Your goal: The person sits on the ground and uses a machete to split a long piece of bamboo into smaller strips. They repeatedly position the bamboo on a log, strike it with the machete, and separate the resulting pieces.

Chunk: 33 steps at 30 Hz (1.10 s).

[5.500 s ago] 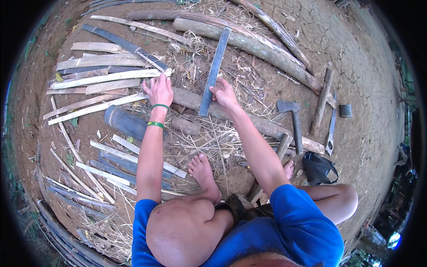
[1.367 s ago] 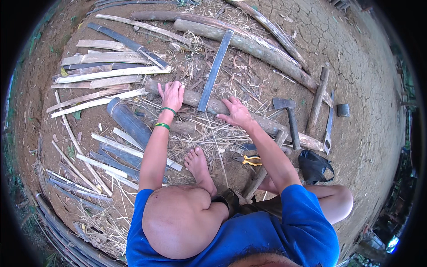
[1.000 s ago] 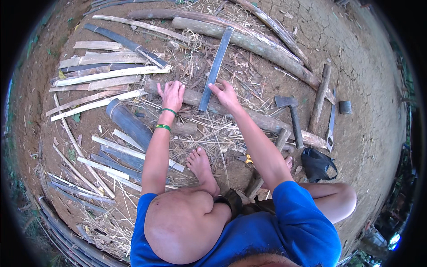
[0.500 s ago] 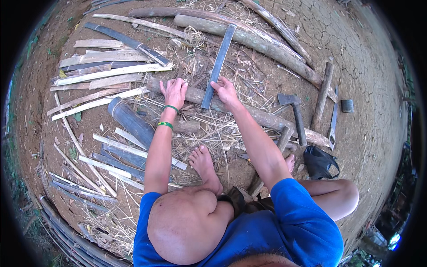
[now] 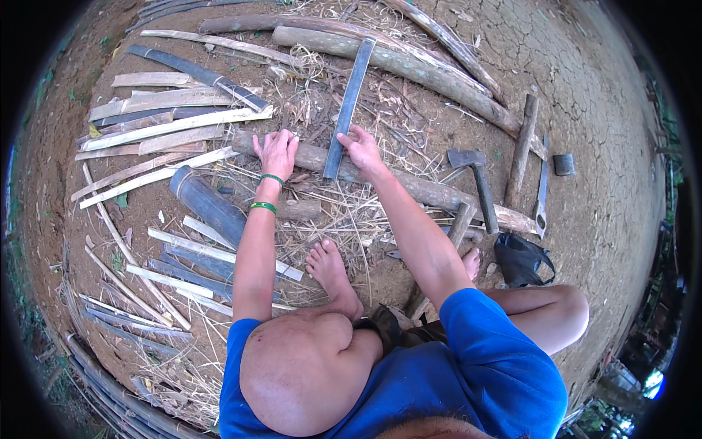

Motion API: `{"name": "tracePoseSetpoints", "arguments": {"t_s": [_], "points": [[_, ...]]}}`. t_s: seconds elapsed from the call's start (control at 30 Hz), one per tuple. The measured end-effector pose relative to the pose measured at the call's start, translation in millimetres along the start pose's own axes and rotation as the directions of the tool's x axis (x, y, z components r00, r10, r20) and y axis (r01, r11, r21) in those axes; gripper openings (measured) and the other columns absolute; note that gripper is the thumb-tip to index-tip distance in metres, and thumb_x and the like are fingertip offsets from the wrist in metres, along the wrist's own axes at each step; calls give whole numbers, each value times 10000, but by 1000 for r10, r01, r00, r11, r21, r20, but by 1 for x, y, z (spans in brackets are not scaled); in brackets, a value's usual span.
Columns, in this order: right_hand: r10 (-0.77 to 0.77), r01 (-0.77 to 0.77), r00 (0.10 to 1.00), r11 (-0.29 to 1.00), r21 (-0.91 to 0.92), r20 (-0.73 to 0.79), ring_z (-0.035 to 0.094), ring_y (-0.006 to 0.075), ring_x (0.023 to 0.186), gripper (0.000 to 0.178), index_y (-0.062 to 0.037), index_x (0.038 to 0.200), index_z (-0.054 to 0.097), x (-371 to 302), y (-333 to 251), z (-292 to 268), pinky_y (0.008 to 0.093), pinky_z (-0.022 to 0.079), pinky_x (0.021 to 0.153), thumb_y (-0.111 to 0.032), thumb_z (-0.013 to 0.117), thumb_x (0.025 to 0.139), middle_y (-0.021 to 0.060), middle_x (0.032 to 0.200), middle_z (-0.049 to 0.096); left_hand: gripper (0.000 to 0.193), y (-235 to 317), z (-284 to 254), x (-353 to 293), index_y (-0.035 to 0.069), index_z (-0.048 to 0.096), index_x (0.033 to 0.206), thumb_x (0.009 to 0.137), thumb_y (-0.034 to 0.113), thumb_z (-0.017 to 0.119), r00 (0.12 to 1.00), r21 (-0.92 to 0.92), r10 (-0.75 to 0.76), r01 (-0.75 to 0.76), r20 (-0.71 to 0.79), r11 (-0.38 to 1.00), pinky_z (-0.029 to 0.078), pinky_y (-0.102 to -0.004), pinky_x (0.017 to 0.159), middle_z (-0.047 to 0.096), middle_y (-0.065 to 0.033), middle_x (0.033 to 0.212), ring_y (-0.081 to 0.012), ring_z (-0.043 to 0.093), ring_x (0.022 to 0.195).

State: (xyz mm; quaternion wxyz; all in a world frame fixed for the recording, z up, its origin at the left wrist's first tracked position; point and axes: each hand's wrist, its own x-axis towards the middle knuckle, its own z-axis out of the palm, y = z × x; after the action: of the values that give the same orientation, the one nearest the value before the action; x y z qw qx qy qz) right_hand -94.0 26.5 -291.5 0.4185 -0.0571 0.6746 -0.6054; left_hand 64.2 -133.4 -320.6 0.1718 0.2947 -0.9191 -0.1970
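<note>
My right hand (image 5: 361, 152) pinches a long dark bamboo strip (image 5: 351, 102) near its lower end, thumb on one edge. That strip lies across a thick log (image 5: 424, 189), its far end reaching another log (image 5: 409, 67). To the left, my left hand (image 5: 276, 155) is bent over the near log close to its left end, little finger set apart; its fingertips are partly hidden. Left of my left forearm lies a dark bamboo tube (image 5: 208, 203). Split bamboo strips (image 5: 175, 121) are spread on the ground beyond it.
On the right lie a hatchet (image 5: 479, 183), a wooden stick (image 5: 522, 150), a saw (image 5: 542, 192), a short dark cylinder (image 5: 564, 164) and a black bag (image 5: 521, 260). More strips (image 5: 194, 247) lie at the left among straw. My bare foot (image 5: 330, 269) is behind the near log.
The whole view has shifted slightly, so things appear a little further left. My hands and the bamboo strip keep nearly the same places on the log.
</note>
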Motion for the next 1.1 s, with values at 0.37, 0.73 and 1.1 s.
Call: {"name": "tracePoseSetpoints", "arguments": {"t_s": [0.37, 0.73, 1.1], "points": [[21, -21, 1000, 999, -30, 3, 658, 137, 844, 428, 3, 1303, 602, 3, 5, -5, 298, 501, 737, -174, 732, 935, 85, 1016, 749, 179, 1, 2, -3, 137, 594, 989, 1004, 316, 586, 1000, 0, 0, 0, -14, 1000, 136, -672, 1159, 686, -55, 983, -287, 574, 1129], [85, -83, 993, 996, -21, 84, 618, 119, 812, 545, -9, 1387, 548, 5, 3, -7, 269, 489, 712, -216, 759, 928, 56, 997, 731, 178, 1, -3, -19, 133, 612, 1003, 1011, 304, 566, 997, -12, -25, 24, -67, 1000, 102, -679, 1165, 684, -48, 1032, -286, 559, 1180], [-89, 265, 963, 476, -839, 254, 616, 357, 1222, 789, -143, 1417, 577, -56, -23, -88, 481, 483, 1043, -640, 726, 823, 206, 1292, 653, 202, -6, -1, -32, 133, 623, 992, 1005, 328, 570, 995, -42, -47, 43, -90, 998, 85, -689, 1158, 698, -36, 1030, -284, 553, 1187]]}}
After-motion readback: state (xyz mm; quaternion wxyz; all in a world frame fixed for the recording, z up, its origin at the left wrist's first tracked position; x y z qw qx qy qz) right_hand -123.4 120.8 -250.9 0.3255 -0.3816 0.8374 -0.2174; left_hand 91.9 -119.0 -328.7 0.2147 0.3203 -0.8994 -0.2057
